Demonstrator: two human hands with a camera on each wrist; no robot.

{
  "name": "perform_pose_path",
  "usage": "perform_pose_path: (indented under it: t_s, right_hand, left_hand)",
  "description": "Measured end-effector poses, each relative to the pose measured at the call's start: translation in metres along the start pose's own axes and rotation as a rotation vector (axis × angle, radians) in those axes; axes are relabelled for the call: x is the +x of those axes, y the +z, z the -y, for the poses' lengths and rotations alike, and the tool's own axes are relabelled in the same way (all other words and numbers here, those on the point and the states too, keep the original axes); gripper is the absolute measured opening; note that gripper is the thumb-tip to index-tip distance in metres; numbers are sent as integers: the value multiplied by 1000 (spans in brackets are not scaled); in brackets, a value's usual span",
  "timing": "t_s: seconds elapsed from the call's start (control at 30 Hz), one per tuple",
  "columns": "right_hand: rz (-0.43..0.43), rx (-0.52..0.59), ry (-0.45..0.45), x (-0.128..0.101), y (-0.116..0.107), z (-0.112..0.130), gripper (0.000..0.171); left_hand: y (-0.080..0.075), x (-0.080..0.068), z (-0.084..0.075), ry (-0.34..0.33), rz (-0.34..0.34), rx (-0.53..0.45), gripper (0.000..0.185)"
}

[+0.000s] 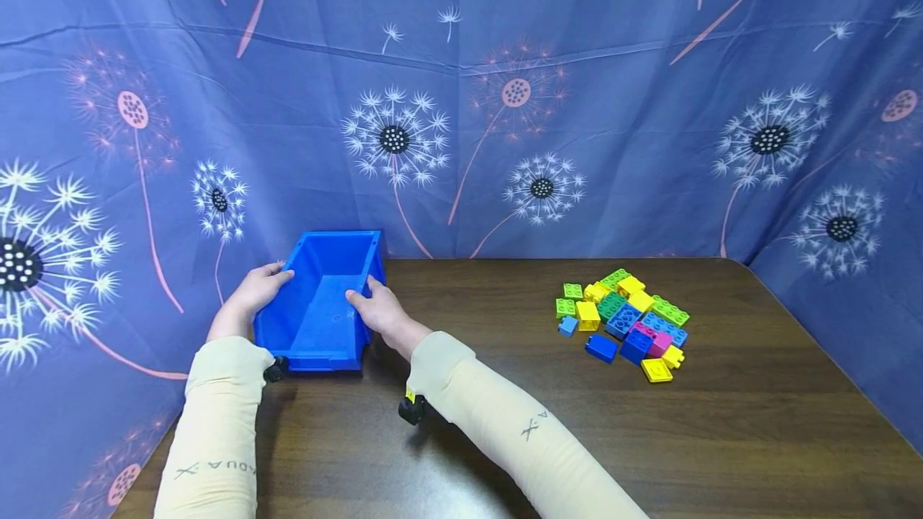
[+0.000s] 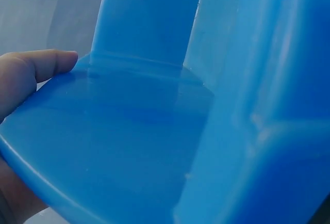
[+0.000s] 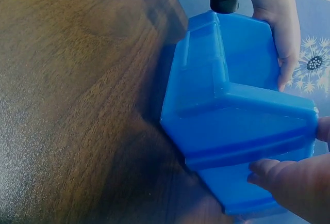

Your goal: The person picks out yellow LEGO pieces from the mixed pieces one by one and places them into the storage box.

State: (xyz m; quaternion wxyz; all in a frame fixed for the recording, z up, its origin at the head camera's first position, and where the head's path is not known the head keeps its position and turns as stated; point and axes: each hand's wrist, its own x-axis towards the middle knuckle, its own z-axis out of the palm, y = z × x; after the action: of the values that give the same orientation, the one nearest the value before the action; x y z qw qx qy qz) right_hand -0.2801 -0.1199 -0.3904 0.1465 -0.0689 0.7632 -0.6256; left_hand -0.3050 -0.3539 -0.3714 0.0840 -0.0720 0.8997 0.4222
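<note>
Your right hand (image 1: 382, 312): fingers curled over the right wall of the blue bin (image 1: 324, 307), gripping it. Your left hand (image 1: 255, 291): clasping the bin's left wall. Bin: at the counter's (image 1: 577, 423) left rear edge. Toy bricks (image 1: 623, 323): heaped well apart, right. Dandelion curtain (image 1: 461, 102): behind.

Even, bright light with soft shadows; wrist views blur up close, head view bends at its edges.

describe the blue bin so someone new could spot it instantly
On the dark wooden table, look at the far left corner by the dandelion-print blue curtain. There sits an open-fronted blue plastic bin, empty, with the left hand and right hand holding its sides. The small multicoloured toy bricks lie far right.
</note>
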Motion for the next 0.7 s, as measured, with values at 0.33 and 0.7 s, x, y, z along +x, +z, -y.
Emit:
perform_pose_path:
  t_s: [0.33, 0.7]
  right_hand:
    - [3, 27, -9, -2, -4, -1, 60]
    - [25, 43, -40, -7, -17, -4, 62]
  left_hand:
    - [4, -4, -5, 11, -22, 52, 63]
    - [15, -10, -8, 70, -70, 87, 57]
